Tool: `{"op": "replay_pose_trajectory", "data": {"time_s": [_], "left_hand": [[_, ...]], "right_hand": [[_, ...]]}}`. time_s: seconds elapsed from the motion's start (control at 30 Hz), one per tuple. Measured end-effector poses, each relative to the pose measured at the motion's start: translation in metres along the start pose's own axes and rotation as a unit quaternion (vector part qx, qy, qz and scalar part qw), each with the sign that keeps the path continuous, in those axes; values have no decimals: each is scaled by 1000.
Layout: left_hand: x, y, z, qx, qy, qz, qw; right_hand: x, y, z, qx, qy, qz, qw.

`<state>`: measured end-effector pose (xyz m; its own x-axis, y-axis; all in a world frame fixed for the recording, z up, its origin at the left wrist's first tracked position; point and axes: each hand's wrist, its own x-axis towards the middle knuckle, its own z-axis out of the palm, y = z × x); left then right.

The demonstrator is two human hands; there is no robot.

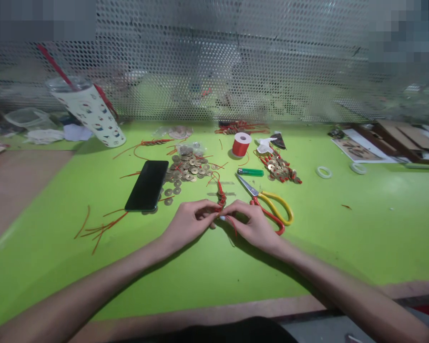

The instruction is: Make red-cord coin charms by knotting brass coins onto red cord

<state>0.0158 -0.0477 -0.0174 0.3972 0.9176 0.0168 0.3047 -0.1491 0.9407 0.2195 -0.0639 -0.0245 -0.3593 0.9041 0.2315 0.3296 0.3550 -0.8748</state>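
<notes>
My left hand (195, 218) and my right hand (248, 220) meet at the middle of the green table (200, 276). Both pinch the near end of a braided red cord (220, 193), which stretches away from my fingertips with coins along it. Loose red ends hang below my right fingers. Scissors (268, 200) with one yellow and one red handle lie open just right of my right hand. Behind them is a green lighter (250, 172). A heap of brass coins (189, 166) lies beyond my left hand, beside a black phone (148, 186).
A red thread spool (241, 145) stands behind the lighter, left of a pile of corded coins (280, 167). At the back left leans a tall cup (93, 112) with a red straw. White rings (323, 172) lie at right. A perforated metal screen (186, 62) borders the back.
</notes>
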Motion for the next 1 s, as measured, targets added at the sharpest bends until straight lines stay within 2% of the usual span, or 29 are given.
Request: {"op": "replay_pose_trajectory", "data": {"time_s": [0.2, 0.37, 0.53, 0.73, 1.0], "left_hand": [[4, -1, -2, 13, 22, 19, 999], [7, 1, -5, 58, 37, 64, 996], [8, 3, -6, 87, 12, 100, 991], [9, 0, -7, 86, 3, 86, 993], [12, -1, -8, 41, -9, 21, 999]], "right_hand": [[3, 0, 0, 50, 7, 22, 998], [5, -2, -2, 51, 25, 22, 998], [6, -3, -1, 53, 19, 20, 998], [8, -3, -2, 84, 26, 41, 995], [8, -2, -4, 89, 37, 35, 995]]}}
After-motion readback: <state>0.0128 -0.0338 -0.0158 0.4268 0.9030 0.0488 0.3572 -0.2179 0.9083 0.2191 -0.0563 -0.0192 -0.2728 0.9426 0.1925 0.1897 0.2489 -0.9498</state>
